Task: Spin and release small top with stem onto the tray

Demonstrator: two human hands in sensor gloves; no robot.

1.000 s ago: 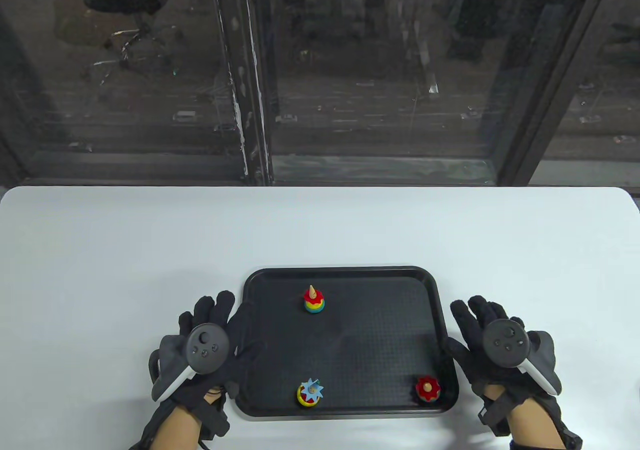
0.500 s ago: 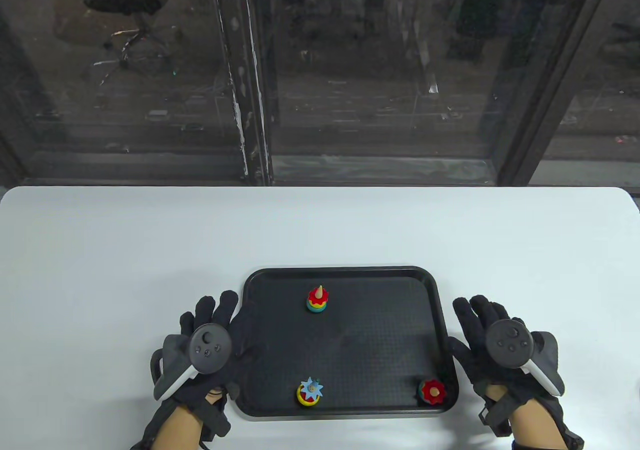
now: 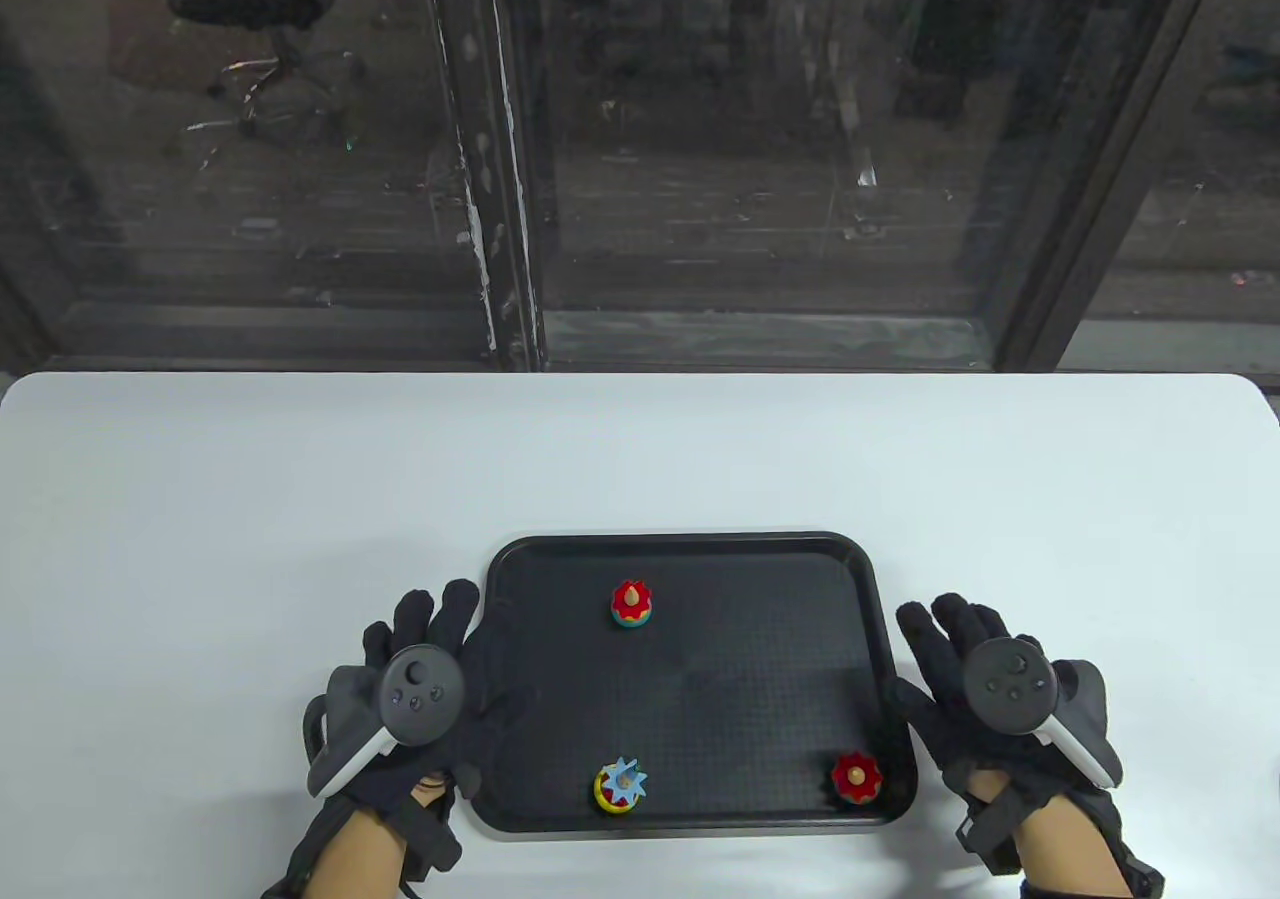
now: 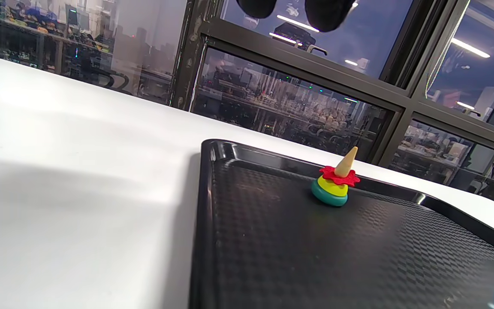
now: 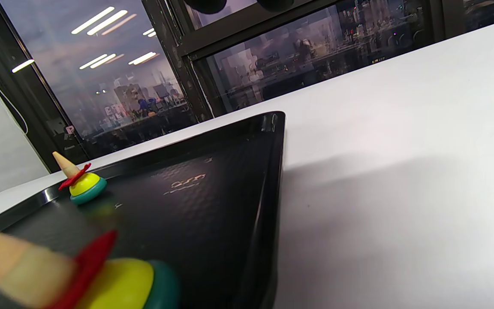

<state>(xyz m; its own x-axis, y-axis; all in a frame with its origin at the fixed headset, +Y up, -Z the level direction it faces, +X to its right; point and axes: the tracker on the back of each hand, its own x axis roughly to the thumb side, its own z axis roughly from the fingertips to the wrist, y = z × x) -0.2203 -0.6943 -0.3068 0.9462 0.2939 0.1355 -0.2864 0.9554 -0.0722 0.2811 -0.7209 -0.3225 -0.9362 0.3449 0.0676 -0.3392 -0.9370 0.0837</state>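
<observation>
Three small tops are on the black tray (image 3: 690, 549). One with a red star disc, yellow and teal body and wooden stem (image 3: 632, 604) stands tilted at the tray's far middle, also visible in the left wrist view (image 4: 335, 182) and right wrist view (image 5: 79, 182). A blue-star top (image 3: 620, 785) sits at the front middle. A red top (image 3: 856, 775) is in the front right corner, blurred close up (image 5: 101, 279). My left hand (image 3: 440, 639) lies flat by the tray's left edge, my right hand (image 3: 945, 639) flat by its right edge. Both hold nothing.
The tray sits on a white table (image 3: 640, 459) near its front edge. Dark window frames (image 3: 500, 159) run behind the table's far edge. Bare tray floor (image 4: 294, 266) lies between the tops.
The far top shifted slightly and its stem changed lean; the red corner top's stem also wobbled. The blue-star top and both hands stayed almost still.
</observation>
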